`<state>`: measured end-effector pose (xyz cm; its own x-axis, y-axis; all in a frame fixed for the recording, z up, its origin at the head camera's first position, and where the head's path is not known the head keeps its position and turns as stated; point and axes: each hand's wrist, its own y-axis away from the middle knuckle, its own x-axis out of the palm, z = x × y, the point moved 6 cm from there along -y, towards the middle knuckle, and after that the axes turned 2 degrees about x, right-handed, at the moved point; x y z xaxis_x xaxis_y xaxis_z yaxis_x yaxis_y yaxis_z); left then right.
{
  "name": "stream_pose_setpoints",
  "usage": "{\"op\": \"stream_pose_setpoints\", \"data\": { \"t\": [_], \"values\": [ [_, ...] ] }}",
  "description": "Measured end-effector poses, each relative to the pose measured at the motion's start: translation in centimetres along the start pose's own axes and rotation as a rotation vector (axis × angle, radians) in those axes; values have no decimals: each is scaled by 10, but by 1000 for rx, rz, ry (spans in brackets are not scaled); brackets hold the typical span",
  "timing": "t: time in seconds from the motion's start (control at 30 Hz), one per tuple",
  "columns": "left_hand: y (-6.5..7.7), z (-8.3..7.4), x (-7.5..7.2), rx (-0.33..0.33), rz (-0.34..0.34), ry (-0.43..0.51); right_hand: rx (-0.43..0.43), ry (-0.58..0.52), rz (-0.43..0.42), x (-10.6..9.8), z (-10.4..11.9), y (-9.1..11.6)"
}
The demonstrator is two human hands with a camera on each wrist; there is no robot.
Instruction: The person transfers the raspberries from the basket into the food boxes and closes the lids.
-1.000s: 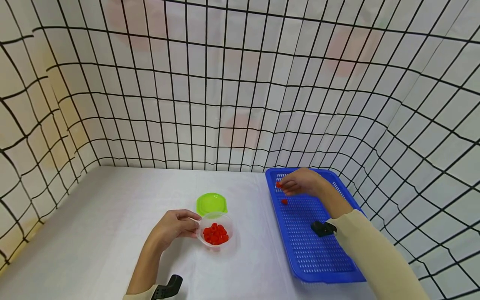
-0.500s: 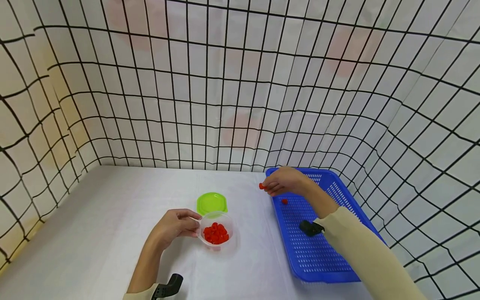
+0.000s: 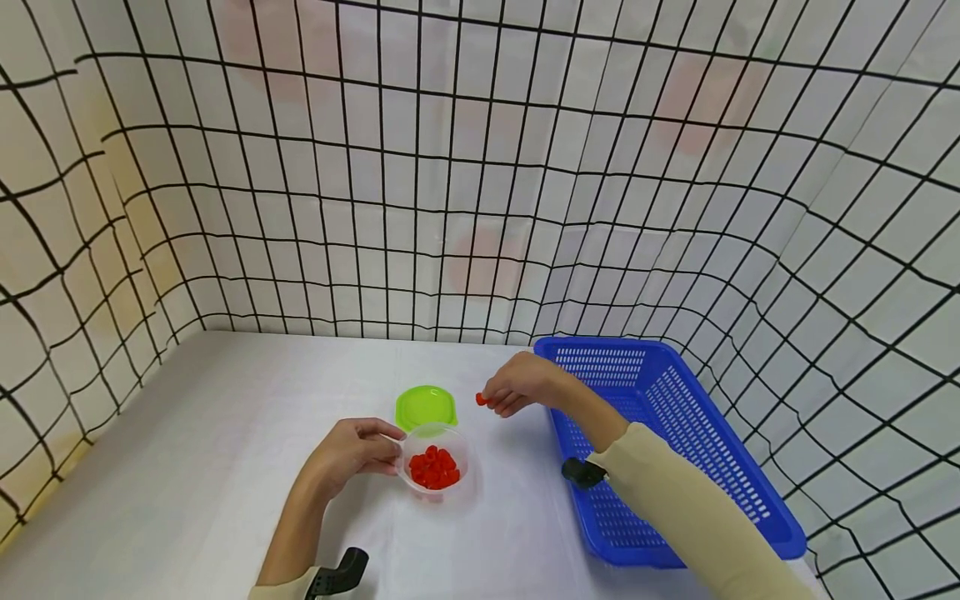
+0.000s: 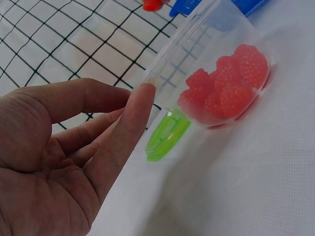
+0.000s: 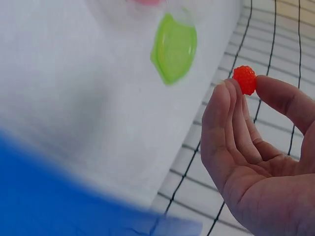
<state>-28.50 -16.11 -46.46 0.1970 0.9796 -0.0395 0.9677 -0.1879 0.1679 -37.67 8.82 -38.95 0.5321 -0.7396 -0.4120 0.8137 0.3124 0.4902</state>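
My left hand [image 3: 356, 458] pinches the rim of a clear round plastic tub [image 4: 170, 59] between thumb and fingers. Several red raspberries [image 3: 434, 468] lie at the bottom of the tub, which stands on the white tabletop. In the right wrist view a single raspberry [image 5: 244, 80] is pinched between the thumb and fingertips of my right hand [image 3: 525, 383]. That hand is above the table, right of the tub and a little farther back. A green lid [image 3: 425, 407] lies flat just behind the tub.
On the right stands a blue perforated plastic basket [image 3: 705, 425], partly covered by my right forearm. Black wire mesh [image 3: 480, 208] over white sheeting rises at the back and both sides. White cloth covers the table [image 3: 217, 417].
My right hand has moved left out of the basket with the raspberry, toward the tub. A loose raspberry seen in the basket is now hidden. The left hand and tub hold still.
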Motion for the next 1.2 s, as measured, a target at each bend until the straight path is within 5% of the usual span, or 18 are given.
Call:
{"op": "stream_pose_setpoints", "data": {
  "t": [0.47,1.2],
  "values": [
    [0,0,0,-3,-1,-5,-23,72,139,53,-1,-6],
    [-1,0,0,0,-2,-8,-31,5,178,71,-8,-7]
  ]
}}
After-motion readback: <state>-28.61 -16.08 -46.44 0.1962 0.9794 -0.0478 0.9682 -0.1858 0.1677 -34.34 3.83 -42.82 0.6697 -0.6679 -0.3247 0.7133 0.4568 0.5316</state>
